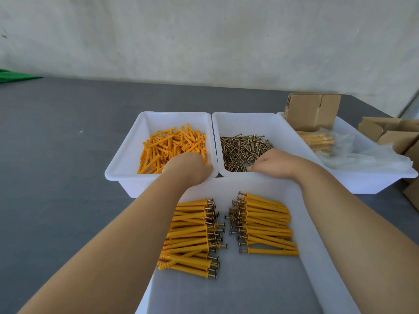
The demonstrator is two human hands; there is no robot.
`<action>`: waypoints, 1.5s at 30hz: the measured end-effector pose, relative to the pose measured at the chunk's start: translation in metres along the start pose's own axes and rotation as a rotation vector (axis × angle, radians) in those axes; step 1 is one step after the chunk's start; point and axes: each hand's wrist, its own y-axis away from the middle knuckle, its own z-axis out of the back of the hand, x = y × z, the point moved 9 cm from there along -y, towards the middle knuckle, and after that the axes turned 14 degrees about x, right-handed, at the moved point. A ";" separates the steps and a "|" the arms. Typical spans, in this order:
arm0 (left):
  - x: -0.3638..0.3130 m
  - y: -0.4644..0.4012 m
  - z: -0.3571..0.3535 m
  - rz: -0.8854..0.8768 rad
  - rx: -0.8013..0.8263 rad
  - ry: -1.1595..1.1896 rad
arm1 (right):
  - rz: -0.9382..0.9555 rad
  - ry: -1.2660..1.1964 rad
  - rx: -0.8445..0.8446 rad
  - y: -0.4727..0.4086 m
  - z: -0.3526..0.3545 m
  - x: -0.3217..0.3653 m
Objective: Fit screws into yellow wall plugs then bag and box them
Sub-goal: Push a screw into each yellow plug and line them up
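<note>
Left hand [188,166] digging into ribbed plastic yellow plugs [172,146], right hand [272,164] into slim metal screws [242,150]; both grips hidden, cannot tell; fitted plugs [192,236] lie crosswise, heads inward

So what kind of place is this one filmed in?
Probably a small packing or assembly workbench: white bins of loose yellow wall plugs and screws, rows of assembled plugs in the near tray, and cardboard boxes against a bare wall.
</note>
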 end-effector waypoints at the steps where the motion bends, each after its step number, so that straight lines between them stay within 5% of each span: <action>1: 0.000 0.002 0.004 -0.010 -0.049 0.018 | 0.047 -0.055 -0.010 0.005 0.001 0.002; 12: -0.006 0.054 0.049 -0.363 -0.678 0.278 | 0.348 -0.220 0.029 0.025 0.002 0.024; 18: -0.018 0.107 0.072 -0.573 -1.077 0.413 | 0.554 -0.444 -0.549 0.051 0.034 0.052; 22: -0.029 0.106 0.069 -0.582 -1.026 0.326 | 0.618 -0.435 -0.742 0.074 0.049 0.057; 32: -0.031 0.075 0.051 -0.487 -0.809 0.181 | 0.580 -0.148 -0.376 0.056 0.003 0.096; 45: -0.041 0.070 0.043 -0.632 -0.658 0.248 | 0.536 -0.294 -0.430 0.058 0.021 0.077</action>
